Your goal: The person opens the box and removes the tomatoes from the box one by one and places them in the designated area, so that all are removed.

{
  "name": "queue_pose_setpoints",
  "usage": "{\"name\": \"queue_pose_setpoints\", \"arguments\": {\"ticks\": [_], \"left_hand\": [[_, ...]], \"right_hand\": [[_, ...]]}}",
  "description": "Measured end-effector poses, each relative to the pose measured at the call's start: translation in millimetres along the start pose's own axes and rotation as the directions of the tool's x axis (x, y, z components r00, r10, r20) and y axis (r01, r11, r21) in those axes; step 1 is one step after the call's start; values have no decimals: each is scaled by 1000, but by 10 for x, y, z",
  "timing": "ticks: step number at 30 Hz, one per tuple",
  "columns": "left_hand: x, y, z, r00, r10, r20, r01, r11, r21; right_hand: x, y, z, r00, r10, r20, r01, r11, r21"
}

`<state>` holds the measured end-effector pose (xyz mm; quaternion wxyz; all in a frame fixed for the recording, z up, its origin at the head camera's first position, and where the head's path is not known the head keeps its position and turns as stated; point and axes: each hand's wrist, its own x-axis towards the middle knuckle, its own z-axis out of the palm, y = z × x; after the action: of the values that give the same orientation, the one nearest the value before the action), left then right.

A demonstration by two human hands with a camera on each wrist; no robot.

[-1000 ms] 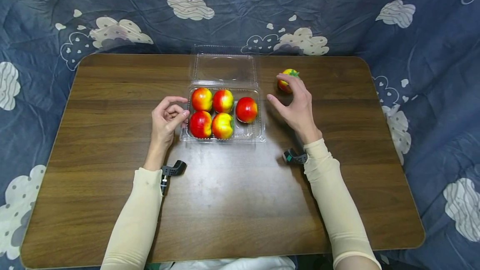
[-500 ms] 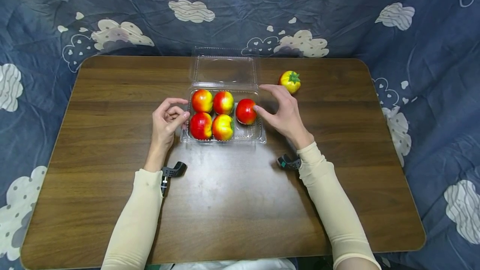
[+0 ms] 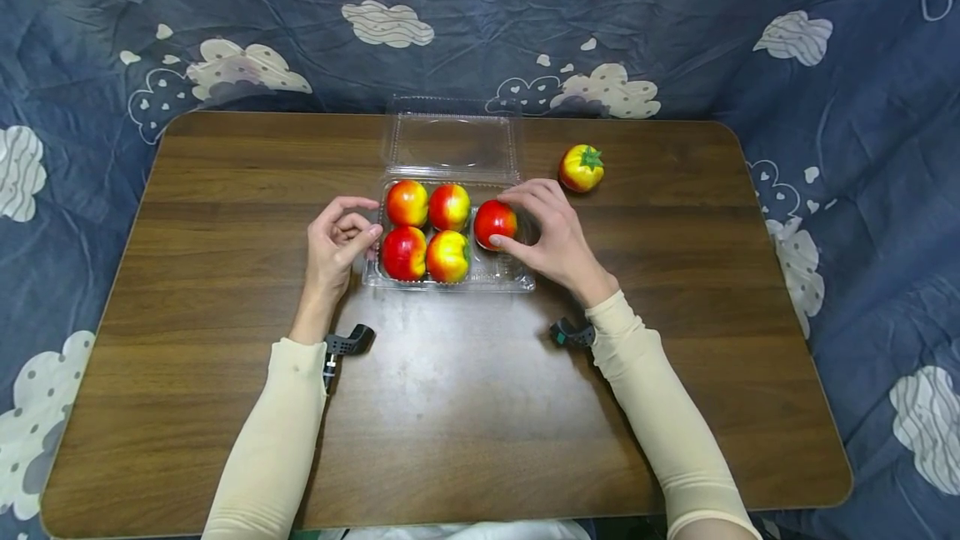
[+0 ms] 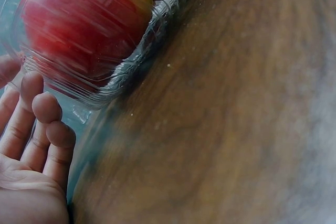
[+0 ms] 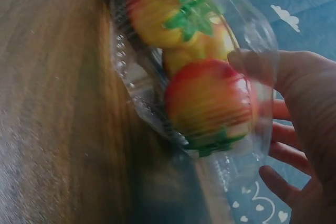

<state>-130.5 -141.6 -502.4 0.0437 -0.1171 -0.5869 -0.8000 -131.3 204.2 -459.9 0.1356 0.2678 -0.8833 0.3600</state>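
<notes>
Between the thumb and forefinger of the right hand (image 3: 553,233): a red fruit (image 3: 491,217), inside a clear container (image 3: 497,280).
Those fingers curl round the fruit in what looks like a pinch; the left hand's (image 3: 327,247) are loosely bent at the container's other end, and how firmly they bear on it I cannot tell. Too hard a squeeze on that smooth, rounded side might make the fruit slip from the fingertips, or a sideways push could jam it against the four fruits (image 3: 448,257) left of the thumb. Should the right fingers catch the thin wall, the container might shift. Just below the thumb, the right wrist view reveals a leafy crown (image 5: 216,143), apparently this fruit's, hidden from the head view; only the latter shows a sixth fruit (image 3: 581,170) beyond the right knuckles.
</notes>
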Motion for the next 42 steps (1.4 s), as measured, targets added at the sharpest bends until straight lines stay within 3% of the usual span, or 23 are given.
{"name": "queue_pose_setpoints", "arguments": {"ticks": [12, 22, 34, 42], "left_hand": [[10, -2, 14, 1000, -5, 4, 5, 1000, -16], [13, -3, 17, 1000, -3, 10, 4, 1000, -22], [-1, 7, 8, 1000, -7, 0, 7, 1000, -5], [0, 19, 11, 1000, -5, -1, 5, 1000, -15]], "right_hand": [[-13, -74, 12, 994, 55, 96, -46, 995, -91], [17, -118, -5, 981, 106, 163, -91, 991, -102], [16, -112, 5, 984, 107, 141, -101, 993, -53], [48, -127, -67, 994, 103, 41, -104, 994, 38]]}}
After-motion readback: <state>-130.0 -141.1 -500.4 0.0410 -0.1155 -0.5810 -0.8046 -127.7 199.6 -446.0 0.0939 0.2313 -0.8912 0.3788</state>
